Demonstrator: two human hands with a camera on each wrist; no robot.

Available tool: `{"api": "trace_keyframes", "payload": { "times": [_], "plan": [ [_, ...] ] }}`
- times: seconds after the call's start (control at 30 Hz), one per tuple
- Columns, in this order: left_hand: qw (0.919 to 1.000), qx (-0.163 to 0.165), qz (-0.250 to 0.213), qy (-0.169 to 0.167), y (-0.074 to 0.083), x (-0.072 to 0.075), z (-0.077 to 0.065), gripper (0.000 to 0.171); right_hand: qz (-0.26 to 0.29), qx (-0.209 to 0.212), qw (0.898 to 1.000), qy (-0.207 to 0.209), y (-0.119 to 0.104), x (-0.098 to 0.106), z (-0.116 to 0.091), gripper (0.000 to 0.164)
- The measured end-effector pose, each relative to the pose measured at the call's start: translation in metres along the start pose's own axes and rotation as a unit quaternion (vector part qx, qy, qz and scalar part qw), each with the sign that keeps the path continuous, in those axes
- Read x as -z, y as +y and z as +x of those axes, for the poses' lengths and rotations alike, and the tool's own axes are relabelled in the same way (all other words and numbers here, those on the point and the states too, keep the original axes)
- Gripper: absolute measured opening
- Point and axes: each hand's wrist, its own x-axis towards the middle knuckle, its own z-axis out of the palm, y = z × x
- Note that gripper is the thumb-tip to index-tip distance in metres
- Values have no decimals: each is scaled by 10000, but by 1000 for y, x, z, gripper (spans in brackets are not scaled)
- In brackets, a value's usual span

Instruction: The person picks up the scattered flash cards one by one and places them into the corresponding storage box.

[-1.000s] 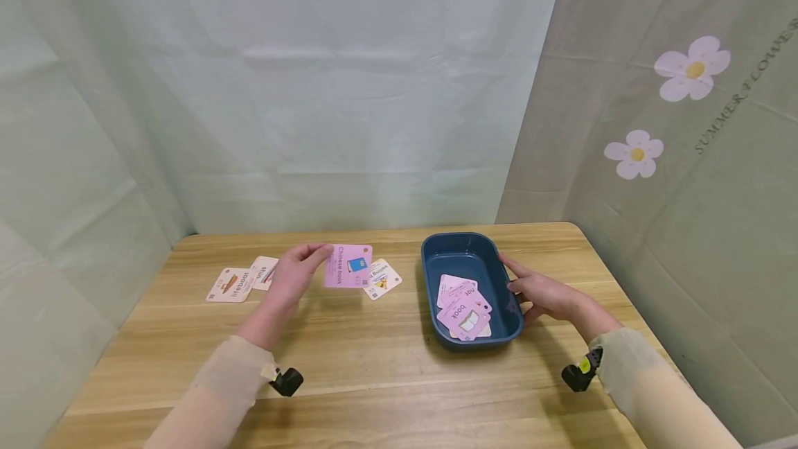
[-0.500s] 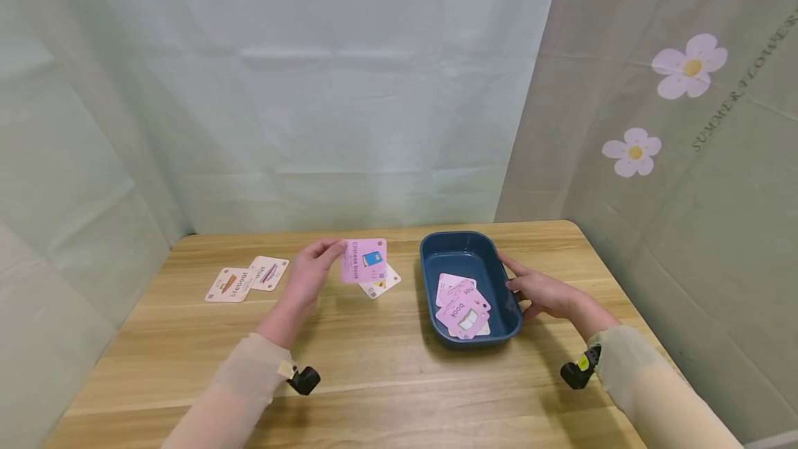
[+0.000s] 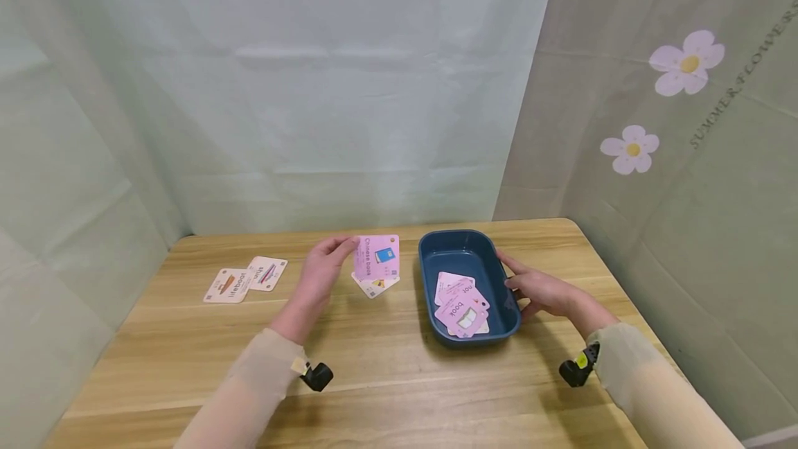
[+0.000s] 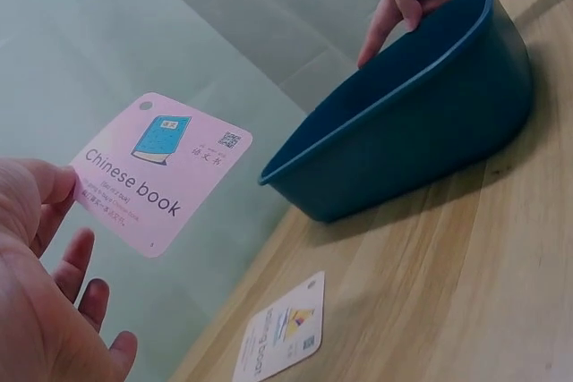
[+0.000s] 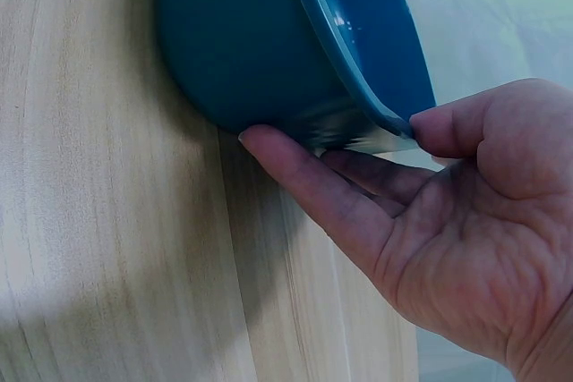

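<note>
My left hand [image 3: 323, 270] pinches a pink card [image 3: 377, 257] by its edge, between thumb and forefinger; the other fingers are loosely bent. In the left wrist view this card [image 4: 161, 174] shows a blue book and the words "Chinese book". It is raised above the table and overlaps a white sailing-boat card [image 4: 282, 330] lying flat below. My right hand [image 3: 545, 291] holds the right side of a dark blue box [image 3: 458, 235], thumb at the rim and fingers against the outer wall [image 5: 242, 51]. Several pink cards [image 3: 463, 310] lie overlapping inside the box.
Two white cards, lifeboat [image 3: 226, 285] and ship [image 3: 268, 274], overlap at the left on the wooden table [image 3: 386, 380]. Pale cloth [image 3: 343, 102] hangs behind the table, and flower-printed cloth [image 3: 704, 241] stands close along its right side.
My left hand has moved right with the Chinese book card, from beside the sailing-boat card to partly over it. The ship card is uncovered. My right hand keeps its place on the box.
</note>
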Motion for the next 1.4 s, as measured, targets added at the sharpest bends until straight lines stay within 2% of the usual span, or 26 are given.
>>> {"api": "trace_keyframes", "payload": {
  "times": [0.3, 0.8, 1.23, 1.4],
  "plan": [
    [9997, -222, -106, -76, 5, -17, 1, 34, 37, 49, 10000, -35, -2, 0, -2, 72],
    [9994, -200, 19, -297, 17, -40, 0, 31, 14, 5, 10000, 20, -2, -1, -2, 72],
    [9972, -397, -100, -624, 23, -69, 5, 28, 37, 33, 10000, 24, -1, -1, -3, 72],
    [9972, -426, 30, -612, 25, -81, 7, 27, -5, 40, 10000, 3, -1, -1, -3, 73]
  ]
}}
